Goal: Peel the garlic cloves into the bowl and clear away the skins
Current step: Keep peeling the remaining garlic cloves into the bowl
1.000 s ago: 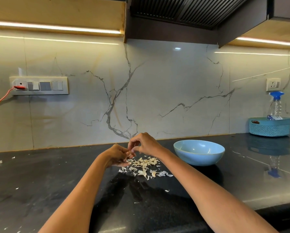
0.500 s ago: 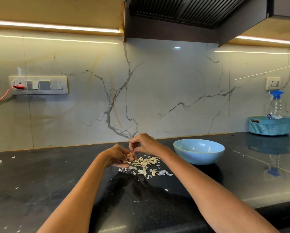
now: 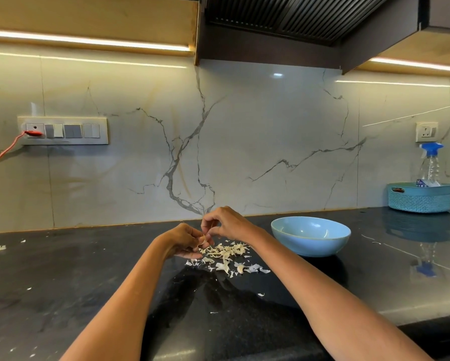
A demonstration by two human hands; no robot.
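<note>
Above the black counter | left hand curls round a garlic clove | right hand pinches its skin | skins heaped beneath, unswept | blue bowl just right, contents unseen | peeling mid-way, clearing undone

Two hands are working above the counter, the left hand and the right hand. One blue bowl is sitting near the counter's back edge. One teal basket is standing at its far right, holding one spray bottle. One heap of garlic skins is lying mid-counter; its scraps are too many and too small to count. Two socket panels are showing on the wall, one long and one small.
</note>
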